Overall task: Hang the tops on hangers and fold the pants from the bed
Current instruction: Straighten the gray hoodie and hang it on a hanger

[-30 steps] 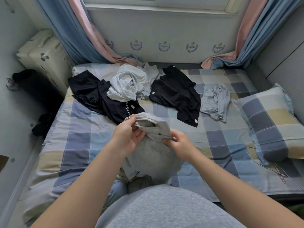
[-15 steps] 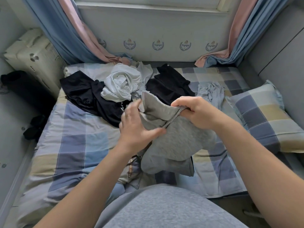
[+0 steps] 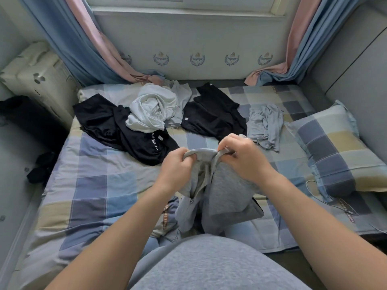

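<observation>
Left hand [image 3: 178, 167]: clenching the grey garment's top edge.
Right hand [image 3: 244, 159]: gripping the same edge, just beside.
Grey garment [image 3: 222, 195]: hanging above the bed [image 3: 94, 195]; other clothes lying at twelve o'clock.

Left hand [image 3: 178, 166] and right hand [image 3: 244, 156] both fisted, knuckles up; forearms converging.
</observation>
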Demonstrator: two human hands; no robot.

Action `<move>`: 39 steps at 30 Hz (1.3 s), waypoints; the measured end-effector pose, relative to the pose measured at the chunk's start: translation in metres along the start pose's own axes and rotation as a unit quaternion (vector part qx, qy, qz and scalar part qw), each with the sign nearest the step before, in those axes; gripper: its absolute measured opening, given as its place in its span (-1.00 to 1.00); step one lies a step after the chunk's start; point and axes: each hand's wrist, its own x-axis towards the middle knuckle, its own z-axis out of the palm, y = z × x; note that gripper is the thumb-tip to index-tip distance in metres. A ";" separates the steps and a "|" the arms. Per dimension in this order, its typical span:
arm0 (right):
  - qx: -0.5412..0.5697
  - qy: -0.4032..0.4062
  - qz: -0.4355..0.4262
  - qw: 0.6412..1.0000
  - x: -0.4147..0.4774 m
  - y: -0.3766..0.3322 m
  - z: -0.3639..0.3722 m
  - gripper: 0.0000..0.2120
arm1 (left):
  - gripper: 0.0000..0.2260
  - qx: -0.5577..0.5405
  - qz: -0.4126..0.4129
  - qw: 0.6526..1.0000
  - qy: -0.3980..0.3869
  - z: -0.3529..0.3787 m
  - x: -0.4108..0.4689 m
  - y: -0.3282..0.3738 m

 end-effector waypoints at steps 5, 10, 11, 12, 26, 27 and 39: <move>-0.006 -0.004 0.093 0.996 -0.020 0.031 0.000 -0.87 | -0.80 -0.194 -0.089 0.973 0.088 -0.023 0.013 -0.017; 0.062 -0.157 0.223 0.960 -0.040 0.041 0.015 -0.80 | -0.77 -0.260 -0.068 0.963 0.005 -0.017 0.008 -0.016; 0.093 -0.149 0.219 0.960 -0.039 0.038 0.020 -0.71 | -0.74 -0.264 -0.060 0.963 -0.002 -0.014 0.007 -0.015; 0.115 -0.133 0.215 0.961 -0.038 0.034 0.025 -0.60 | -0.73 -0.271 -0.055 0.961 -0.006 -0.012 0.006 -0.013; 0.134 -0.036 0.393 0.909 -0.007 0.043 0.054 -0.93 | -0.81 -0.264 -0.036 0.963 0.026 -0.028 0.007 -0.010; 0.079 -0.043 0.399 0.913 -0.008 0.047 0.050 -0.86 | -0.80 -0.267 -0.046 0.961 0.055 -0.031 0.010 -0.013; 0.607 0.025 0.471 0.640 -0.025 0.045 0.034 -0.82 | -0.78 -0.309 -0.243 0.919 -0.042 -0.040 0.030 -0.039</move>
